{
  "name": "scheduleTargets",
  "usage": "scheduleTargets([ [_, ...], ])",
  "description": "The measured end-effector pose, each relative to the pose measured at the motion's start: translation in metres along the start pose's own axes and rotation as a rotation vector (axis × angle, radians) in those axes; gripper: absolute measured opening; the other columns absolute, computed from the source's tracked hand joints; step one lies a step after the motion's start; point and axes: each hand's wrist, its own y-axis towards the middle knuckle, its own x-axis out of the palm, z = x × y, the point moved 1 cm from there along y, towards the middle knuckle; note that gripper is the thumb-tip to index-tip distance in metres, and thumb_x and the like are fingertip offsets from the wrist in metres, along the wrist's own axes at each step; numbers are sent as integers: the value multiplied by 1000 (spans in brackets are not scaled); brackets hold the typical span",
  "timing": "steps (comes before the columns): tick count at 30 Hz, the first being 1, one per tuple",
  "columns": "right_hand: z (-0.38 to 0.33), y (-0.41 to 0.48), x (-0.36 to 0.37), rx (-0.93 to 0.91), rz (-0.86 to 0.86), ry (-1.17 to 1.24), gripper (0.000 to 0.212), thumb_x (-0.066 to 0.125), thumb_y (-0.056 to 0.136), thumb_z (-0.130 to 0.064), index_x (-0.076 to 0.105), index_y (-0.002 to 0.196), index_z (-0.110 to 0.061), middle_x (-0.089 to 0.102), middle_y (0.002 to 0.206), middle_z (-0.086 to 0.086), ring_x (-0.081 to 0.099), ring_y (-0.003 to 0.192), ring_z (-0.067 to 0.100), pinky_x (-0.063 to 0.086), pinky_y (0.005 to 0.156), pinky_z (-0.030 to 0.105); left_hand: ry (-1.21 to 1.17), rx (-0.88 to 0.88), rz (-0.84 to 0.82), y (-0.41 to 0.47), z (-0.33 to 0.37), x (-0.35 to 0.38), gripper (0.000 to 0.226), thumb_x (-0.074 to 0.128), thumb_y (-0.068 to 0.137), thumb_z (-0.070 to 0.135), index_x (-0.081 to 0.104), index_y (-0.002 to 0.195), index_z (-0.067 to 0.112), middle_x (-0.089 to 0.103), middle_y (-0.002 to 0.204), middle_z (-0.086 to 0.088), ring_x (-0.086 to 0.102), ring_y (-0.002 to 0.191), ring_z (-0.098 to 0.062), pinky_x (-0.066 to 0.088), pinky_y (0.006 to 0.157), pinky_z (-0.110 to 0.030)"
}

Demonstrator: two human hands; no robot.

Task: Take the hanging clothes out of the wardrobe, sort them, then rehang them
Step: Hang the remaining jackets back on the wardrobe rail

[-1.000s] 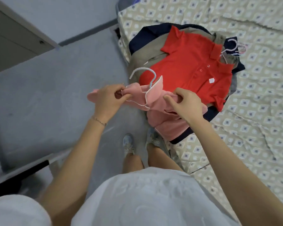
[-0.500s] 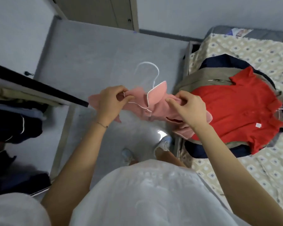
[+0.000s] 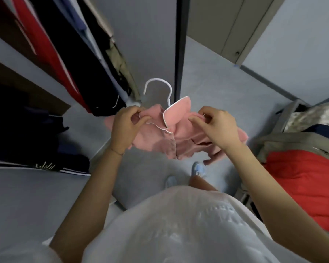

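A small pink garment with white piping (image 3: 160,137) hangs on a white hanger (image 3: 160,86) whose hook points up and away from me. My left hand (image 3: 124,128) pinches the garment's left shoulder. My right hand (image 3: 217,126) pinches its right shoulder. I hold it in front of the open wardrobe, where several clothes hang: a red one (image 3: 40,44), a dark navy one (image 3: 70,59) and an olive one (image 3: 120,67). A red polo shirt (image 3: 300,179) lies on a pile on the bed at the right.
The wardrobe's dark door edge (image 3: 179,46) stands upright just behind the hanger. Folded dark clothes (image 3: 32,133) lie on the wardrobe's lower shelf at the left. The bed frame (image 3: 285,118) is at my right. Grey floor (image 3: 226,88) spreads between bed and wardrobe.
I have turned left from the bed toward the wardrobe, carrying the pink garment with both hands. The pile with the red polo has slid to the right edge; the hanging clothes have come into view.
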Motion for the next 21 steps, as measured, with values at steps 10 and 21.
scheduleTargets([
  [10, -131, 73, 77, -354, -376, -60, 43, 61, 93, -41, 40, 60, -25, 39, 53, -6, 40, 58, 20, 28, 61, 30, -43, -238, 240, -39, -88, -107, 11, 71, 86, 21, 68, 89, 11, 68, 88, -6, 60, 85, -20, 47, 82, -36],
  [21, -251, 150, 139, -569, -481, 98, 33, 67, 89, -33, 59, 64, -12, 42, 49, -3, 38, 48, 14, 35, 53, 32, 345, -435, 362, -12, -151, -200, 49, 48, 87, 48, 71, 109, 11, 72, 102, -8, 66, 94, -29, 42, 100, -55],
])
